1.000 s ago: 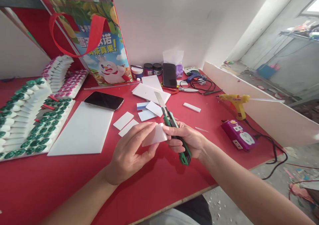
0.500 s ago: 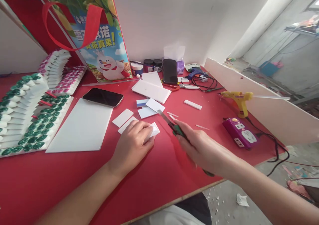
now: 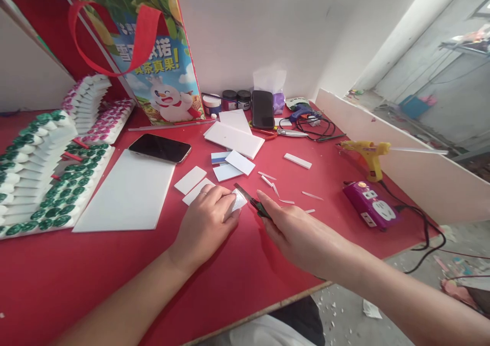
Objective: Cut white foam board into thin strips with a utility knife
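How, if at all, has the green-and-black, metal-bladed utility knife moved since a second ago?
Yes: the knife has moved down the picture, away from the stacked white rectangular boards, which it overlapped in the earlier view.

Green cutter (image 3: 256, 204) slants, seemingly touching the small white piece (image 3: 240, 200).

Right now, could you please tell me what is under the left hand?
One end of a small white piece shows under the left hand; the hand covers the rest, so anything else beneath it cannot be seen.
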`<state>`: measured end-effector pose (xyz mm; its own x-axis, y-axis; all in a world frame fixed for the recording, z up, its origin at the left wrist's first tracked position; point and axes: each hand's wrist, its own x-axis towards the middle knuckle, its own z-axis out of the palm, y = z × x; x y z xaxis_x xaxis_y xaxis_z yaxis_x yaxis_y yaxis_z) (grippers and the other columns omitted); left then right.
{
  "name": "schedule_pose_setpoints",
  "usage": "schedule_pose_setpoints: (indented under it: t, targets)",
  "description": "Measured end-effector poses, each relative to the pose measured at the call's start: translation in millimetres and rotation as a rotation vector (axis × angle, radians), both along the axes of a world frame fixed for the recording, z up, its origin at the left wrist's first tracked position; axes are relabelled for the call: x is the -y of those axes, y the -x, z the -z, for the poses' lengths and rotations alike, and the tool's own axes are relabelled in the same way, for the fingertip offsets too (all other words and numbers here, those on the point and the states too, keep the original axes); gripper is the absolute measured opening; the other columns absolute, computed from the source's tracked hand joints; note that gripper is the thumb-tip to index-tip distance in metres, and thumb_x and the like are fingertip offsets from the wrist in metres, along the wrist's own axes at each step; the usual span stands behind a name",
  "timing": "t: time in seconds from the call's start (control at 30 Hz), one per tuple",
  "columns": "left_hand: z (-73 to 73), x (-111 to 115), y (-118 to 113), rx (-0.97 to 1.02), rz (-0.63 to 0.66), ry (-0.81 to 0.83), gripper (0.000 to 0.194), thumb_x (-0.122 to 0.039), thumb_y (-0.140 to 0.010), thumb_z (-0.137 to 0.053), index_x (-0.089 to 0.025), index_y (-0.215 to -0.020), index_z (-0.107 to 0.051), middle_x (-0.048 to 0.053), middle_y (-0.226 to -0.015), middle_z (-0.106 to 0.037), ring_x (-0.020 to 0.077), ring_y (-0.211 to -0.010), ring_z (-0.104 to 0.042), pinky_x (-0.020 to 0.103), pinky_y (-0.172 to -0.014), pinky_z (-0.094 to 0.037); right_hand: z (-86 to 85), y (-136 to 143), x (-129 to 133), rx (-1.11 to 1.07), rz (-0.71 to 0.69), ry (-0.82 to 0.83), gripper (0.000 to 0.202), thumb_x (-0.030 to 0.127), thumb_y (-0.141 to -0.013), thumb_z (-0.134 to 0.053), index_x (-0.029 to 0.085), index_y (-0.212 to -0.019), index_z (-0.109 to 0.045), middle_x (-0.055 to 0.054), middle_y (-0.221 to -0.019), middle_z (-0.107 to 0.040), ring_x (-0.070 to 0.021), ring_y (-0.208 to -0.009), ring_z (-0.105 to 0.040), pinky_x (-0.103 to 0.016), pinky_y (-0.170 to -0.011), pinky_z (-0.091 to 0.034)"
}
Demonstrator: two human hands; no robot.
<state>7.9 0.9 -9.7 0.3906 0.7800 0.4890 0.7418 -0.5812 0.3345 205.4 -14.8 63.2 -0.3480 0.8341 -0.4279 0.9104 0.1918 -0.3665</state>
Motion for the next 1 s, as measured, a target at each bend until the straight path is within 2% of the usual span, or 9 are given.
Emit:
schedule_pose_setpoints:
  t: [0.27, 0.5, 0.63, 0.83, 0.9, 1.0]
  targets:
    - [1.4, -0.5, 0.3, -0.023, 0.005, -0.004, 0.011, -0.018, -0.091, -0.055, -0.018, -0.089, -0.065, 0.007, -0.09, -0.064, 0.0219, -0.083, -0.055, 0.036, -0.077, -0.048, -3.0, 6.5, -3.4, 0.107, -0.049, -0.007, 0.059, 0.024, -0.099, -0.035, 0.011, -0.156, -0.028, -0.019, -0.104, -0.071, -0.0276, -0.087, -0.069, -0.029, -0.06, -0.038]
    - [1.8, -1.5, -0.3, -0.078, 0.001, -0.022, 0.02, -0.019, -0.094, -0.05, -0.016, -0.085, -0.067, 0.009, -0.089, -0.063, 0.0213, -0.08, -0.052, 0.035, -0.074, -0.048, -15.7, 14.4, -8.6, 0.31, -0.27, -0.05, 0.069, 0.005, -0.087, -0.046, -0.001, -0.153, -0.026, -0.016, -0.083, -0.071, -0.0246, -0.069, -0.067, -0.029, -0.049, -0.031]
    - [0.5, -2.5, -0.8, -0.106, -0.001, -0.03, 0.018, -0.016, -0.093, -0.051, -0.016, -0.084, -0.067, 0.008, -0.084, -0.062, 0.021, -0.079, -0.051, 0.036, -0.075, -0.048, -17.9, 8.8, -3.3, 0.339, -0.333, -0.089, 0.07, 0.003, -0.085, -0.046, -0.001, -0.152, -0.029, -0.013, -0.076, -0.069, -0.0221, -0.06, -0.063, -0.03, -0.045, -0.026]
    - [-0.9, -1.0, -1.7, -0.116, 0.014, -0.069, 0.017, -0.01, -0.09, -0.05, -0.017, -0.089, -0.066, 0.006, -0.084, -0.062, 0.0209, -0.08, -0.054, 0.04, -0.082, -0.051, -22.5, -10.8, 17.0, 0.383, -0.301, -0.043, 0.074, 0.0, -0.081, -0.045, -0.003, -0.153, -0.027, -0.008, -0.063, -0.063, -0.0201, -0.05, -0.055, -0.031, -0.041, -0.023]
    - [-0.5, -0.5, -1.7, -0.109, 0.013, -0.082, 0.018, -0.009, -0.09, -0.05, -0.018, -0.091, -0.065, 0.006, -0.085, -0.063, 0.0211, -0.081, -0.055, 0.042, -0.085, -0.051, -26.2, -20.5, 20.5, 0.321, -0.255, -0.03, 0.068, 0.004, -0.084, -0.044, 0.001, -0.15, -0.034, -0.007, -0.063, -0.062, -0.0194, -0.05, -0.055, -0.03, -0.043, -0.025]
    - [1.6, -3.1, 0.6, -0.083, 0.008, -0.096, 0.018, -0.008, -0.089, -0.05, -0.018, -0.093, -0.065, 0.007, -0.089, -0.066, 0.0217, -0.083, -0.058, 0.044, -0.089, -0.052, -30.8, -33.0, 18.0, 0.114, -0.172, -0.072, 0.05, 0.018, -0.093, -0.042, 0.014, -0.143, -0.046, -0.008, -0.076, -0.066, -0.019, -0.062, -0.06, -0.027, -0.051, -0.032]
